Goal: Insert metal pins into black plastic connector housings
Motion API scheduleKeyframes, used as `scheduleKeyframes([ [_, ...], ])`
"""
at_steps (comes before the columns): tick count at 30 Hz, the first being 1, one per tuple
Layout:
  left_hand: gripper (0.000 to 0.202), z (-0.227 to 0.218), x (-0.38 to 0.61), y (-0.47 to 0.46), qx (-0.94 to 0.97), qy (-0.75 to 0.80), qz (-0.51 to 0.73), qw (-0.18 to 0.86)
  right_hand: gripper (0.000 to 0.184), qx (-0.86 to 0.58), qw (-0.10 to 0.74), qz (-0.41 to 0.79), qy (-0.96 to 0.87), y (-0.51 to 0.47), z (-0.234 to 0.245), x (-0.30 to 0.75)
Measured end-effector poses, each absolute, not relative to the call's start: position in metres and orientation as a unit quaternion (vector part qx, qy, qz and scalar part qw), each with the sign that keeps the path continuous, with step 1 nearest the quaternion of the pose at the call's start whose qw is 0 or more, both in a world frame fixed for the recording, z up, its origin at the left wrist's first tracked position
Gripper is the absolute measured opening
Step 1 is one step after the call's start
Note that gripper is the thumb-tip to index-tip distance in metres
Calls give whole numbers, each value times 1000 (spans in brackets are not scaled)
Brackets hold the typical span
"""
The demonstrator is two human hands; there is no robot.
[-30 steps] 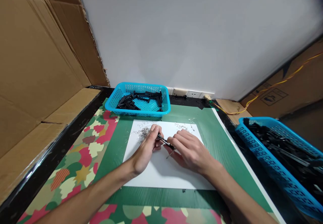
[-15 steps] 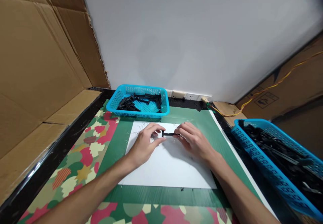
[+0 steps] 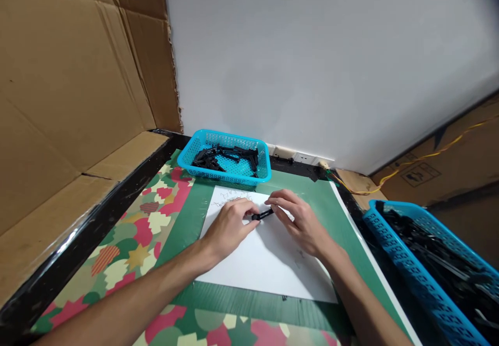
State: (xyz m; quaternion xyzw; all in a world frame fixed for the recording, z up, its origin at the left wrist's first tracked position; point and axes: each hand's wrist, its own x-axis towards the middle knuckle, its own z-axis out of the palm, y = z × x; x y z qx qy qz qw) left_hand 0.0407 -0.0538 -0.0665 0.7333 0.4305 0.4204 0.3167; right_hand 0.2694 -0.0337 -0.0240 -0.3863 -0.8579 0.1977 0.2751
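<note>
A small black plastic piece (image 3: 262, 214) is held between both of my hands over a white sheet of paper (image 3: 268, 257). My left hand (image 3: 230, 226) pinches its left end with curled fingers. My right hand (image 3: 300, 221) grips its right end with thumb and fingertips. Fine metal bits (image 3: 230, 198) lie scattered on the sheet's far edge, just beyond my left hand.
A small blue basket (image 3: 227, 158) with several black parts stands at the back by the wall. A larger blue basket (image 3: 429, 268) full of black parts is at the right. Cardboard walls (image 3: 70, 76) close off the left side. A yellow wire (image 3: 409, 167) runs along the right.
The black piece turned from a diagonal to a nearly level hold between both hands, and the hands shifted farther up the sheet. The camera view swung slightly left.
</note>
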Motion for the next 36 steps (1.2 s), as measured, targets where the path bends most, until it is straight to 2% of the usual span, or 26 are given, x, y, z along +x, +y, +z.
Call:
scheduleKeyframes([
  [4, 17, -69, 40, -53, 753, 438, 404, 280, 23, -415, 327, 206, -824, -41, -21, 256],
  [8, 16, -68, 40, -53, 762, 432, 400, 270, 27, -450, 375, 304, -751, -44, -24, 249],
  [14, 19, -67, 42, -55, 762, 425, 408, 270, 35, -443, 363, 402, -715, -40, -31, 247],
  [28, 15, -66, 43, -54, 763, 434, 409, 248, 30, -438, 311, 336, -773, -38, -27, 250],
  [36, 15, -70, 42, -51, 750, 431, 431, 256, 26, -415, 318, 299, -798, -39, -24, 249],
])
